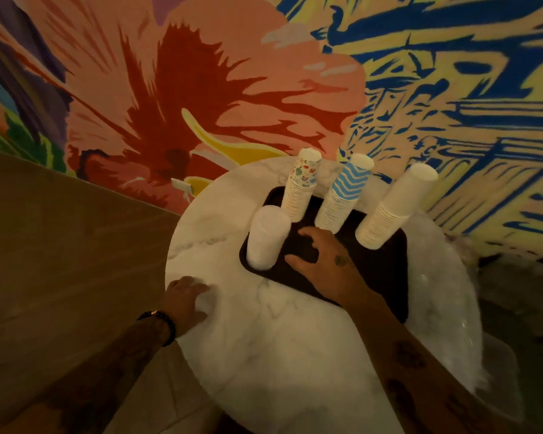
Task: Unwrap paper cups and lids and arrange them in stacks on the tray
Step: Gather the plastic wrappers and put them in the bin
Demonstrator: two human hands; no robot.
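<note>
Our right grip (323, 261) lies wide on the dark rectangular tray (380, 277), four tall paper stacks (342, 198) just beyond it; our left grip (185, 300) rests slack on the white marble tabletop (279, 355)

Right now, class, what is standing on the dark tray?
On the tray: patterned cups, blue zigzag cups, plain white cups, a shorter white stack. The right hand hides part of its surface.

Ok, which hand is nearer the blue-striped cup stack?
Right. The right hand is spread over the tray, fingers just in front of the blue-striped cup stack. The left hand lies on the table, off the tray's left side.
</note>
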